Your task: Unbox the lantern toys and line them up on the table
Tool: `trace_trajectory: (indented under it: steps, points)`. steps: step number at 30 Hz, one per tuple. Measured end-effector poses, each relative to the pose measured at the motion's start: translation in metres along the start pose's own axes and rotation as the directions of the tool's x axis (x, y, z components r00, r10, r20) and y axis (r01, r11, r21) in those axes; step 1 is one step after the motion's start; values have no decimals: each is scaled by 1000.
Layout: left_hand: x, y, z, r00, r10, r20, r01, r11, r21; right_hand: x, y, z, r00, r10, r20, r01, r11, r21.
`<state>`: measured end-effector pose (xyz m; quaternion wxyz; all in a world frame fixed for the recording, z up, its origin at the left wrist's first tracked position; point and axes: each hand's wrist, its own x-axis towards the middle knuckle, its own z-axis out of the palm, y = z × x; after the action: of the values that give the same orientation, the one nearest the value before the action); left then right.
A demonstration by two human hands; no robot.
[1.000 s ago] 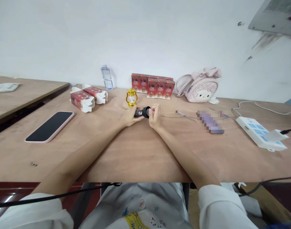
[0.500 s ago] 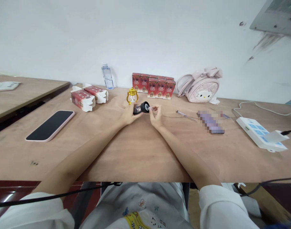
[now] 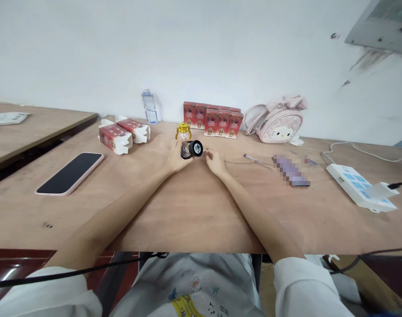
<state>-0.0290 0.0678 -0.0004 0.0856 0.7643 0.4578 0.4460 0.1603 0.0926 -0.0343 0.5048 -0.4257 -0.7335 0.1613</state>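
Above the wooden table (image 3: 188, 211), my left hand (image 3: 176, 160) reaches forward, clasping a black piece (image 3: 196, 149); my right hand (image 3: 216, 163) curls just beside it, whether pinching anything I cannot tell. A gold lantern (image 3: 183, 130) and red boxes (image 3: 211, 123) stand behind.

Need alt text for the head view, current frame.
A person's left hand holds a black-and-clear object, its round end facing the camera, with the right hand close beside it. Behind them stand a gold lantern and a group of red boxes; a slim tool lies to the right on the wooden table.
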Motion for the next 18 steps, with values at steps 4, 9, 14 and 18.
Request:
trace_trajectory:
  steps: [4,9,14,18]
  points:
    - [0,-5,2,999,53,-5,-53,998,-27,-5,-15,-5,981,-180,-68,174,982,-78]
    - [1,-11,5,1000,20,2,-20,998,-57,-14,-32,-10,933,-340,-116,329,939,-105]
    - [1,-14,5,997,56,51,-51,994,-101,-17,-37,-12,904,-427,-6,423,897,-131]
    - [0,-12,5,989,75,124,-62,993,-105,-17,-37,-12,908,-419,10,418,904,-96]
